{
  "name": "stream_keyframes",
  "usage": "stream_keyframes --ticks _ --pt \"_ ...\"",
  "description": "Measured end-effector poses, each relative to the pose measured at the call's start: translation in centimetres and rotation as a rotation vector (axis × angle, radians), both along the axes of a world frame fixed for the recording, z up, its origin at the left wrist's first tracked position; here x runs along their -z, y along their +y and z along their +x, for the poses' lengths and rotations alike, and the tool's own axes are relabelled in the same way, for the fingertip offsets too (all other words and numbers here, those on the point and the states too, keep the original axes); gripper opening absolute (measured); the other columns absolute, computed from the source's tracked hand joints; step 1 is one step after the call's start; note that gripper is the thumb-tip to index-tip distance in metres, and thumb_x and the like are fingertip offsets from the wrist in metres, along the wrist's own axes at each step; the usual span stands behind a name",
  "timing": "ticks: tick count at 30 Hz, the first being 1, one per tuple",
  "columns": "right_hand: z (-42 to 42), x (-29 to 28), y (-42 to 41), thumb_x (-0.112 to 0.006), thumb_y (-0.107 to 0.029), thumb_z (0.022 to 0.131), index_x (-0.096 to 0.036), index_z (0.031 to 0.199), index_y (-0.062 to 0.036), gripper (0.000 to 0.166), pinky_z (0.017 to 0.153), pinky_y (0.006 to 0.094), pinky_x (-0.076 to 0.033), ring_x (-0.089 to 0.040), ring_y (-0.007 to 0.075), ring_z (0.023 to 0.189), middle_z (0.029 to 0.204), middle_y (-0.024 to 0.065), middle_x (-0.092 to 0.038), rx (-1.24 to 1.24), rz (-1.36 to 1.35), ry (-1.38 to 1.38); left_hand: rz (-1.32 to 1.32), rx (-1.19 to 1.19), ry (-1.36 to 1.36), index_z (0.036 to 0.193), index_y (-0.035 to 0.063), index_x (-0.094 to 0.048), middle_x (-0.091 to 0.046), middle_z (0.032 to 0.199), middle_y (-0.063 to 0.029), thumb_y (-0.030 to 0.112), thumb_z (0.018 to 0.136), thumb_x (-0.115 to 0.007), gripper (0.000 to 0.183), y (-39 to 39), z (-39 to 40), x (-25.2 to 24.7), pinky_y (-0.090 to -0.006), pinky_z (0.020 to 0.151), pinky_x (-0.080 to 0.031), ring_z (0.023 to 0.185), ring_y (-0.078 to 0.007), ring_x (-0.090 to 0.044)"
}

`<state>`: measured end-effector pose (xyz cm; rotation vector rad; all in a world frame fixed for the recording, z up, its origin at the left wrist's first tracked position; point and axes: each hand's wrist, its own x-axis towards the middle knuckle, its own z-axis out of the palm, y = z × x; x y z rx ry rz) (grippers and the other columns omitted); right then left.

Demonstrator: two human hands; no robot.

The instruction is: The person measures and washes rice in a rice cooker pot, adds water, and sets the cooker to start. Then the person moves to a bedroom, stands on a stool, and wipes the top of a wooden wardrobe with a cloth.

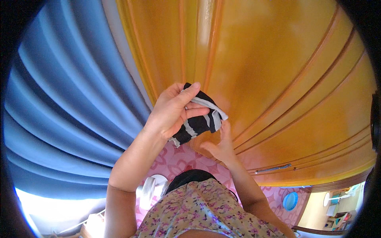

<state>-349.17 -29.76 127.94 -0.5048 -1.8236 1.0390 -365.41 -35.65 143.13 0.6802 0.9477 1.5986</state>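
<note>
A small black cloth with light grey stripes point(198, 123), folded over and bunched, hangs from my left hand point(178, 107). The thumb lies on its upper edge and the fingers reach across its front; one finger wears a ring. At the cloth's right corner is my right hand point(221, 144), its fingertips at the grey edge and its thumb held apart. Whether those fingertips pinch the cloth cannot be told, as they are partly hidden behind it.
A tall glossy orange-brown wooden panel point(253, 74), with a metal handle point(273, 169), rises before me. Blue curtains point(74, 89) hang at left. On the pink patterned floor point(190, 157) are a white fan point(148, 190) and, at right, a blue round basin point(290, 201).
</note>
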Motion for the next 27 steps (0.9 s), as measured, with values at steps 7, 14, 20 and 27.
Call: stream_keyframes --ticks 7,14,20,27 --pt "-4.5 -3.7 0.7 -0.06 -0.028 0.083 -0.04 0.123 -0.0052 0.05 0.085 0.0301 -0.042 -0.051 0.0173 0.1 0.11 0.0057 -0.052 -0.232 -0.387 0.389 0.075 0.052 -0.091 0.11 -0.0065 -0.041 -0.055 0.1 -0.0215 0.034 0.084 -0.056 0.05 1.0 -0.9 -0.8 -0.0383 0.074 -0.052 0.085 -0.0294 -0.061" --pt "0.4 -10.7 1.5 -0.044 -0.038 0.089 -0.037 0.126 -0.0049 0.05 0.087 0.0401 -0.043 -0.053 0.0252 0.103 0.118 0.0113 -0.05 -0.326 -0.479 0.684 -0.011 -0.054 -0.09 0.122 0.0109 -0.035 -0.054 0.107 -0.0211 0.032 0.087 -0.052 0.044 -2.1 -8.2 7.5 -0.0404 0.061 -0.054 0.077 -0.0312 -0.062" --pt "6.9 -25.2 10.3 -0.038 -0.028 0.093 -0.044 0.11 0.002 0.035 0.066 0.0239 -0.038 -0.042 0.0091 0.073 0.086 0.0003 -0.046 0.777 0.687 0.36 -0.208 -0.276 -0.2 0.121 0.0099 -0.037 -0.058 0.095 -0.0178 0.024 0.087 -0.053 0.04 -7.0 -11.9 18.1 -0.0355 0.051 -0.053 0.066 -0.027 -0.062" --pt "7.6 -40.7 17.2 -0.037 -0.031 0.09 -0.035 0.129 -0.0028 0.048 0.104 0.0503 -0.013 -0.023 0.0346 0.128 0.135 0.0226 -0.03 1.476 1.294 -0.308 -0.281 -0.454 -0.238 0.117 0.0082 -0.044 -0.061 0.087 -0.0118 0.033 0.087 -0.052 0.04 -11.6 -13.0 26.5 -0.0283 0.059 -0.051 0.073 -0.0196 -0.061"
